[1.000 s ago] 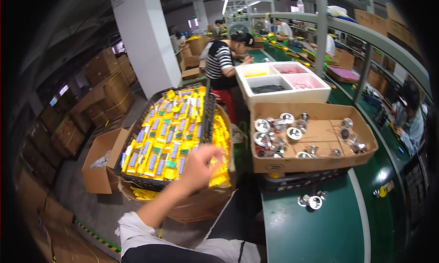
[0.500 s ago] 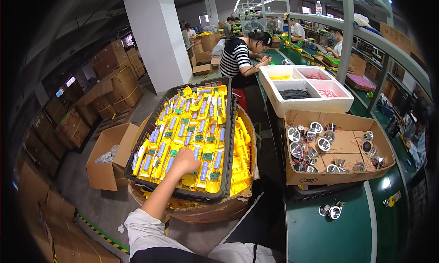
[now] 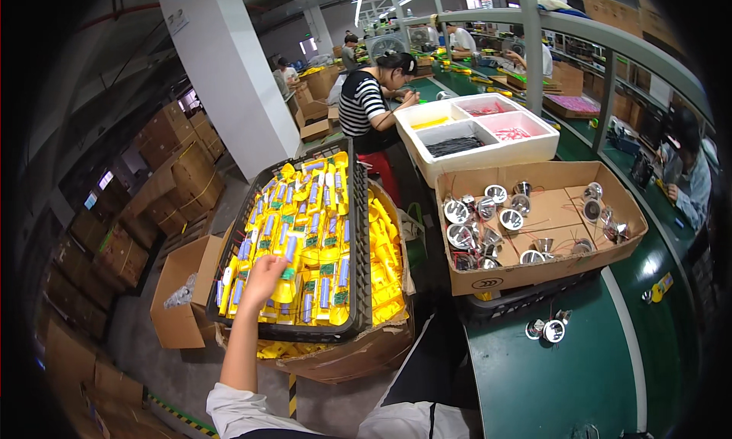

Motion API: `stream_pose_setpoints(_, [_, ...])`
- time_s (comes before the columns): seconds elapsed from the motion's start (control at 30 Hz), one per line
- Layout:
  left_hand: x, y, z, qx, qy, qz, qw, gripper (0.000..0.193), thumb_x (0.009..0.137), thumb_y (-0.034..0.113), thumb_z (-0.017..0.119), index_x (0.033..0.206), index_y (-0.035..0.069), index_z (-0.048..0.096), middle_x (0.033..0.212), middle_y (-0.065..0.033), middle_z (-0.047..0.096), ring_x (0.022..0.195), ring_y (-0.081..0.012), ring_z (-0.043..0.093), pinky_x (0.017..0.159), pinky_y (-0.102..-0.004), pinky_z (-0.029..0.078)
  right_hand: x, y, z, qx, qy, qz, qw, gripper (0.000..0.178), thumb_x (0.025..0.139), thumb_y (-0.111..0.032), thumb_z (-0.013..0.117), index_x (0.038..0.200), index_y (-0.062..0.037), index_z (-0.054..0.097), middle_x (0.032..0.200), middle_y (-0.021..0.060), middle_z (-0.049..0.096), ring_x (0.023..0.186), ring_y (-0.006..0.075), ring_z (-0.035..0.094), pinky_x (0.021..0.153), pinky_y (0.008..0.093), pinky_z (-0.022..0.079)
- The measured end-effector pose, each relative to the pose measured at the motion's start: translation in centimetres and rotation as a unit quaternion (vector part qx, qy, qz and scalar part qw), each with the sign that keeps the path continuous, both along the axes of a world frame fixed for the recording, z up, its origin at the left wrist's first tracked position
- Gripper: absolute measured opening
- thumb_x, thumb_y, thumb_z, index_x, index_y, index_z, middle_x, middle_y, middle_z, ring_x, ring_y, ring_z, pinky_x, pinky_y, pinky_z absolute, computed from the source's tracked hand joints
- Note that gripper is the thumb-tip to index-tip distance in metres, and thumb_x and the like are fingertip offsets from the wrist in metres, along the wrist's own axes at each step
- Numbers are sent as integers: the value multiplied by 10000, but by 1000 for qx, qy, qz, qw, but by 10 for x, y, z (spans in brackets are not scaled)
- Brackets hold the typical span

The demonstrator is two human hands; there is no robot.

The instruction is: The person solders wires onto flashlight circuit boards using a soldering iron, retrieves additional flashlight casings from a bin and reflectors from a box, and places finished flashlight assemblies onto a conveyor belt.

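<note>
My left hand (image 3: 264, 279) reaches over a black crate (image 3: 358, 241) and is closed in a pinch on a yellow plastic housing (image 3: 285, 291). A purple-blue cylindrical battery and a small green circuit board sit in that housing, which looks slightly raised and tilted; its lower side is hidden. Several similar yellow housings (image 3: 324, 244) with batteries and boards lie in rows around it. My right hand is out of view.
The crate rests on a big carton (image 3: 335, 363) of yellow parts. To the right, a cardboard tray (image 3: 560, 233) holds several silver lamp reflectors; more reflectors (image 3: 553, 331) lie on the green bench (image 3: 549, 385). Beyond stand a white foam box (image 3: 488, 153) of wires and a seated co-worker (image 3: 374, 103).
My left hand has moved left within the crate and now lifts a yellow housing by its edge. The whole view has shifted, so the bench and boxes appear further left.
</note>
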State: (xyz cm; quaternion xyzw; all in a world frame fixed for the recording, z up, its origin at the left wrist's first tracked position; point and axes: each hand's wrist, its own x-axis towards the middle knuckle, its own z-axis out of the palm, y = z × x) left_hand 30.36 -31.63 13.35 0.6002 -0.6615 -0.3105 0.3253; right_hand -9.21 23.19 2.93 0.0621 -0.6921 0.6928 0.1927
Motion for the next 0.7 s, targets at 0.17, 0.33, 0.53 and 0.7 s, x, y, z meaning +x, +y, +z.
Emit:
stream_pose_setpoints(0.17, [-65,67,52,-37,200,-85,975,168,888,117,544,1013,8,519,777,31,545,680,-14,471,602,-168,370,7,5,5,6,-29,-49,998,195,826,-157,592,873,12,507,624,68,508,496,132,448,429,238,350])
stream_pose_setpoints(0.33, [-171,175,53,130,253,-291,914,365,843,41,582,1177,20,437,982,-61,580,895,-111,561,777,-256,462,21,8,14,54,-2,-140,989,190,815,-151,609,838,6,504,600,64,499,476,136,440,416,242,346])
stream_pose_setpoints(0.53, [-302,277,-42,220,126,-567,784,392,888,212,548,1194,0,424,949,-132,640,801,-173,629,676,-296,476,44,26,16,57,39,-220,973,183,777,-112,628,802,-14,476,570,45,451,474,131,426,418,247,332])
stream_pose_setpoints(0.7, [-367,322,-103,108,10,-648,754,351,852,249,592,1108,16,528,802,-75,628,629,-138,553,584,-291,451,63,30,17,12,79,-269,960,198,763,-75,628,870,5,482,643,64,475,521,145,451,448,249,353])
